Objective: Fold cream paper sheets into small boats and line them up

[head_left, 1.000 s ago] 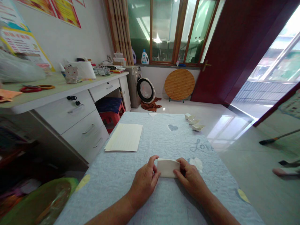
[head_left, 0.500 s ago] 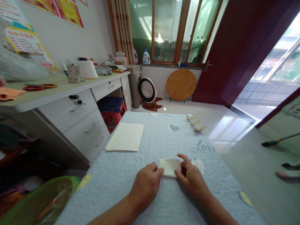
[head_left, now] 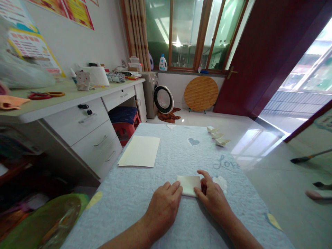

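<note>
A small folded piece of pale paper (head_left: 190, 185) lies flat on the blue quilted cloth (head_left: 178, 152). My left hand (head_left: 166, 204) rests at its left edge, the fingers together and touching the paper. On the right side, my right hand (head_left: 211, 193) has the paper's edge at its thumb, with the index finger raised and the other fingers curled. A stack of pale sheets (head_left: 141, 151) is at the table's left. Several folded paper boats (head_left: 222, 142) stand at the far right corner.
Left of the table is a white desk (head_left: 77, 97) with scissors (head_left: 41, 95) on it. A green bin (head_left: 80, 204) stands at lower left, and a red stool (head_left: 124, 126) beyond the table's left corner. Farther back are a washing machine (head_left: 150, 90) and a round wooden board (head_left: 201, 93).
My left fingers have extended forward over the paper's left edge, where the thumb showed before. My right hand has hardly moved. The whole view has shifted slightly.
</note>
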`<move>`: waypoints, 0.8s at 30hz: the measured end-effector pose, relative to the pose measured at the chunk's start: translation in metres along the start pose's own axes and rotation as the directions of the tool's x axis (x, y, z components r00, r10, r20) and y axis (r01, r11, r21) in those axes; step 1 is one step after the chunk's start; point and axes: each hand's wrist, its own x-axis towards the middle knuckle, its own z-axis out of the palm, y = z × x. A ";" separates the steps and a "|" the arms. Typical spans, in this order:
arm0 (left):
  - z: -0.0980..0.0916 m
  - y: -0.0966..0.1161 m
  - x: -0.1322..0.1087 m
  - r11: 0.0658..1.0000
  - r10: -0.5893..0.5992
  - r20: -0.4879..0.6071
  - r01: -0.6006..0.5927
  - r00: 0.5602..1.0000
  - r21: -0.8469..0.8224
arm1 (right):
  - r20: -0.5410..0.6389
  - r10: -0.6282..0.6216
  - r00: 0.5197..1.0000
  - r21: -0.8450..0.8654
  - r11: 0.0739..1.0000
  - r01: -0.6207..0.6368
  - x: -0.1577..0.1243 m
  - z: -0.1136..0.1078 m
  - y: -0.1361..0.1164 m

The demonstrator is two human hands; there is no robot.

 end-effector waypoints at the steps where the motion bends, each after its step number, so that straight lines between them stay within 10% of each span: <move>1: 0.000 0.000 0.000 1.000 0.006 0.002 -0.006 1.000 0.006 | 0.001 0.001 1.000 0.002 1.000 -0.001 0.000 0.000 0.000; 24: -0.004 0.003 0.002 0.999 -0.037 0.122 0.035 0.992 0.019 | 0.043 0.062 0.997 -0.005 0.998 -0.062 0.001 -0.002 -0.005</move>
